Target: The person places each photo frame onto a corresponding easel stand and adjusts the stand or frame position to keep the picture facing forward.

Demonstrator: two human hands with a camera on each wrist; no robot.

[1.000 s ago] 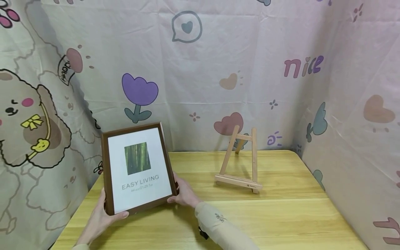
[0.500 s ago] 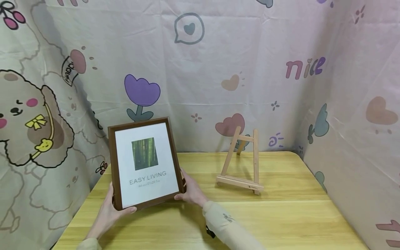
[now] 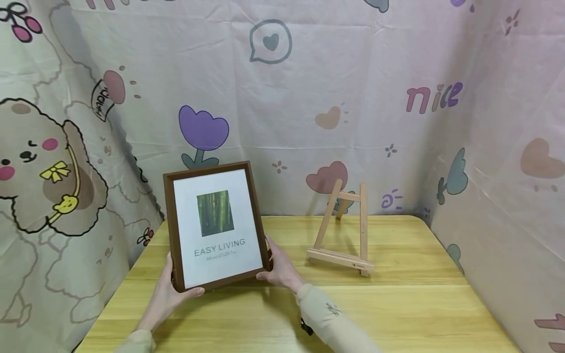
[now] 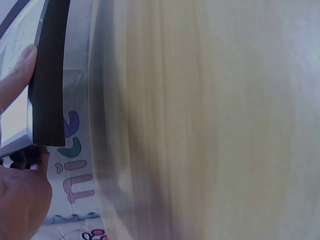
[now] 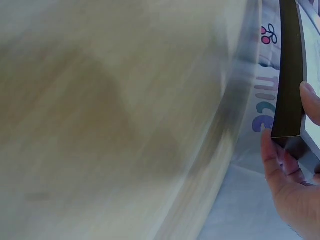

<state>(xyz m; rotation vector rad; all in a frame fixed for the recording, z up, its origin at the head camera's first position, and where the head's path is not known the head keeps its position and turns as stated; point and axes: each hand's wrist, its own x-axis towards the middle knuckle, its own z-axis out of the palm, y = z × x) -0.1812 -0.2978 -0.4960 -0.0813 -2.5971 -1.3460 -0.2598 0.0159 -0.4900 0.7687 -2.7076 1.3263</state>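
Note:
A brown picture frame [image 3: 256, 215] with a white "EASY LIVING" insert and a small green forest picture is held up between both hands, tilted a little. My left hand [image 3: 165, 296] grips its lower left corner, thumb on the front edge. At the lower right corner, my right hand [image 3: 282, 269] grips it the same way, with fingers behind. In the left wrist view the frame's dark edge [image 4: 50, 75] stands off the tabletop; the right wrist view shows fingers [image 5: 272, 165] under a corner. To the right, a small wooden easel [image 3: 340, 258] stands upright on the table, apart from both hands.
The light wooden table [image 3: 410, 314] spans the lower view, its far edge meeting a patterned cloth backdrop [image 3: 282, 98]. Cloth also hangs along the left and right sides. A dark band or device [image 3: 306, 327] sits at the right wrist.
Both hands have carried the picture frame to the right and slightly up, nearer the easel. The easel has stayed in place; the view has shifted slightly.

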